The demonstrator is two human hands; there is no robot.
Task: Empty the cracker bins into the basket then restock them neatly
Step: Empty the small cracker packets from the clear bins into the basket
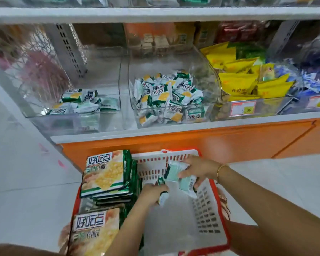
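Note:
A white basket with a red rim stands on the floor below the shelf. Inside it, my left hand grips small green-and-white cracker packets. My right hand grips more of these small packets just above the basket floor. Large green cracker bags are stacked at the basket's left side, with another large bag in front. On the shelf, the left clear bin holds a few small packets. The middle clear bin holds a heap of them.
Yellow snack packets fill the bin to the right, with a price tag on its front. Blue packets lie further right. An orange cabinet base runs under the shelf. White tiled floor surrounds the basket.

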